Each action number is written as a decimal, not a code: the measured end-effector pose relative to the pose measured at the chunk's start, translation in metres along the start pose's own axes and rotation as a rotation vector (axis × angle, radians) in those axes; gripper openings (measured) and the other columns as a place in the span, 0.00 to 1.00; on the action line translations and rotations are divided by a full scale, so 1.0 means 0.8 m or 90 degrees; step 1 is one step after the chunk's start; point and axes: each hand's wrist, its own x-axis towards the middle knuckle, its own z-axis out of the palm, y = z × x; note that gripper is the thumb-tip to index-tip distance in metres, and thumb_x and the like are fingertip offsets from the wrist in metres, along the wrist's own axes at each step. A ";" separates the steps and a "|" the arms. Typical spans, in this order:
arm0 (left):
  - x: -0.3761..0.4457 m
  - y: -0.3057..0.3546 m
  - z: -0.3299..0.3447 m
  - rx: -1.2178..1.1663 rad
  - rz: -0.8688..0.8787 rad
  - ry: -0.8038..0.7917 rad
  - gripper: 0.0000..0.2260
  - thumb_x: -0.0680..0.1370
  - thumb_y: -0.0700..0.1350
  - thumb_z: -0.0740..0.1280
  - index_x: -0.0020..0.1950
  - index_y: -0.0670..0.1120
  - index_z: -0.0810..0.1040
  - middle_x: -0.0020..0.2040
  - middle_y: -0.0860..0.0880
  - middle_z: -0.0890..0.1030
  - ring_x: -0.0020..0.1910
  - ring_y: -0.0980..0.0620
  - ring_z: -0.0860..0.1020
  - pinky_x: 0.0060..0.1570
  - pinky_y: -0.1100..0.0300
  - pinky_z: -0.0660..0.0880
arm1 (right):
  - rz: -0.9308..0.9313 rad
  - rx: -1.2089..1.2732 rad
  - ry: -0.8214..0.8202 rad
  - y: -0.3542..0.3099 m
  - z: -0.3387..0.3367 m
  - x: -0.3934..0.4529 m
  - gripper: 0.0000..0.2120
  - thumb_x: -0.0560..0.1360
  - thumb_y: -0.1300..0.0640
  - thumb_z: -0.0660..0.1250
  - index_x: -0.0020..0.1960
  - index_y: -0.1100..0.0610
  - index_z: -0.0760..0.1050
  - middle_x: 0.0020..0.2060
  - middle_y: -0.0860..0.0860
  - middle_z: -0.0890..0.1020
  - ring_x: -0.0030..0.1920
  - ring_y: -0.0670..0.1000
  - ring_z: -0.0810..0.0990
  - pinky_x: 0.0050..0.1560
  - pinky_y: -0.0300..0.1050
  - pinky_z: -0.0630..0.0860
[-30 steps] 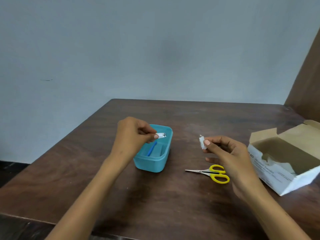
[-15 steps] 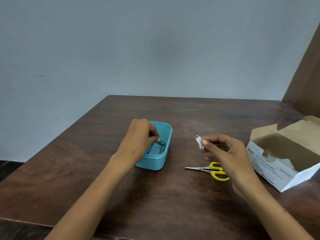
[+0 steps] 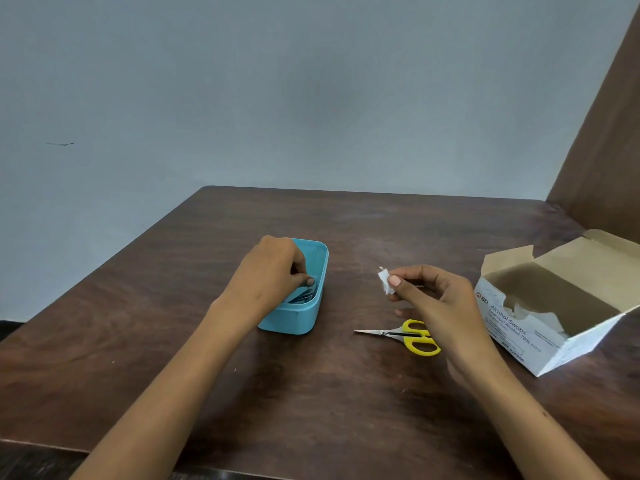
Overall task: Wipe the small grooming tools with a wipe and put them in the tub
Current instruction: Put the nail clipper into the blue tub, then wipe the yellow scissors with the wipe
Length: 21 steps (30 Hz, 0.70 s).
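Two hands over the wooden table [image 3: 346,410]. Left hand [image 3: 273,271] reaches down into the teal tub [image 3: 304,317], fingertips curled on a metal grooming tool [image 3: 304,295] lying inside; can't tell if it actually pinches it. Right hand [image 3: 436,299] hovers off the table, thumb and forefinger pinching a small white wipe [image 3: 385,281]. Yellow-handled scissors [image 3: 408,336] lie flat just below that pinch, blades closed, tips toward the tub. Open alcohol swabs box [image 3: 540,327] sits right of the right hand.

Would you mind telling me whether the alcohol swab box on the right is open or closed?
Open. The alcohol swab box has its lid flaps folded up and back, exposing the brown interior, where some white packets show.
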 end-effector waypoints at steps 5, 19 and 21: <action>-0.016 0.024 -0.005 0.040 0.016 0.162 0.11 0.77 0.51 0.66 0.43 0.46 0.82 0.37 0.51 0.81 0.38 0.50 0.78 0.30 0.63 0.67 | -0.002 0.000 0.008 0.001 -0.002 0.001 0.05 0.73 0.62 0.69 0.42 0.54 0.81 0.34 0.49 0.84 0.36 0.44 0.82 0.33 0.36 0.77; -0.024 0.105 0.077 -0.048 0.246 -0.065 0.13 0.74 0.52 0.69 0.55 0.47 0.81 0.52 0.49 0.79 0.51 0.50 0.77 0.49 0.51 0.75 | -0.075 -0.069 0.109 0.004 -0.058 0.012 0.04 0.73 0.62 0.70 0.41 0.54 0.80 0.36 0.53 0.83 0.38 0.50 0.82 0.34 0.42 0.79; -0.024 0.104 0.079 -0.005 0.237 -0.096 0.16 0.73 0.56 0.68 0.56 0.49 0.80 0.51 0.51 0.77 0.48 0.52 0.76 0.46 0.52 0.76 | -0.091 -0.104 0.095 0.011 -0.055 0.011 0.06 0.73 0.62 0.70 0.40 0.52 0.80 0.35 0.52 0.83 0.39 0.52 0.82 0.37 0.48 0.81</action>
